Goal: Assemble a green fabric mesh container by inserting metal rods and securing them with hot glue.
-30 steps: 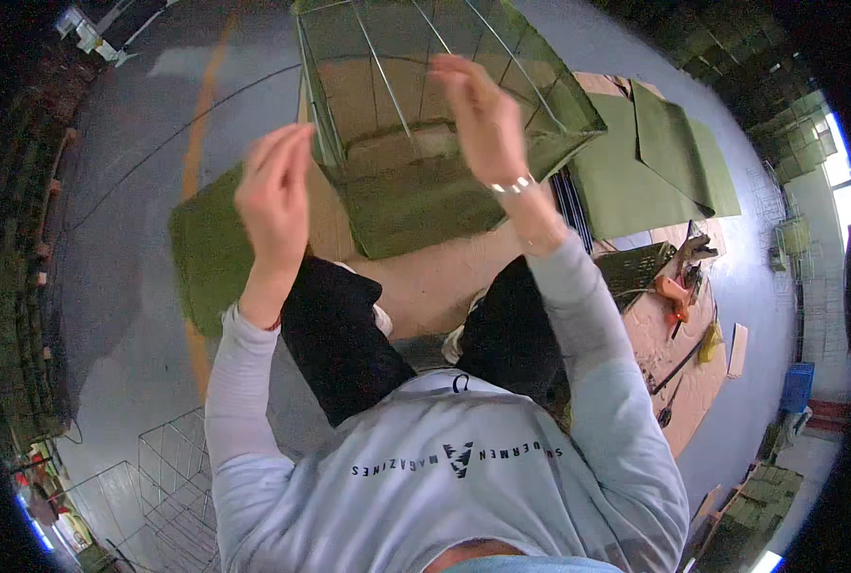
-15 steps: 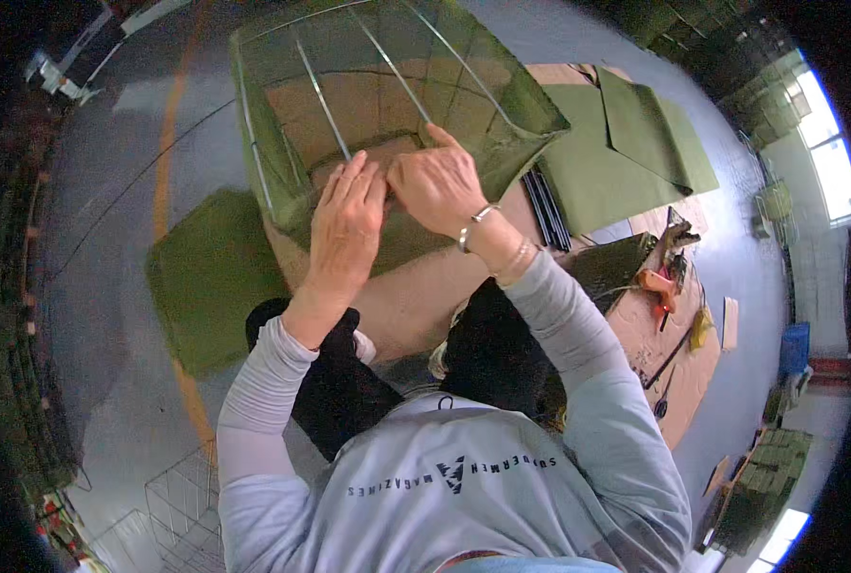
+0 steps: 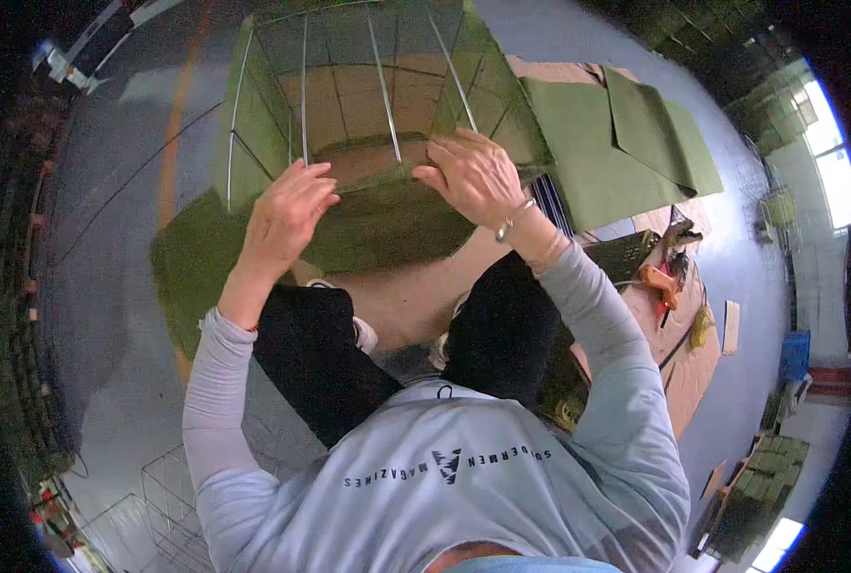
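In front of me stands a green fabric box (image 3: 387, 234) built on a frame of thin metal rods (image 3: 384, 91), its rod-crossed side turned up. My left hand (image 3: 287, 218) is at the near edge, left of the middle, with fingers and thumb bent together over the fabric rim. To its right, my right hand (image 3: 473, 180) has its fingers over the same edge and its thumb on the near side. A metal bracelet (image 3: 516, 220) circles the right wrist. The fingers partly hide the rim, and the box's underside is out of sight.
A green panel (image 3: 182, 267) lies on the floor at the left. Green sheets (image 3: 626, 143) and black strips (image 3: 551, 202) lie on cardboard at the right. Nearer are an orange-handled tool (image 3: 662, 285) and a yellow bundle (image 3: 701, 327). Wire frames (image 3: 172, 501) stand lower left.
My hands have moved apart along the near edge: the left toward the left and nearer me, the right slightly rightward. The box has turned and tilted a little, so its inside shows more.
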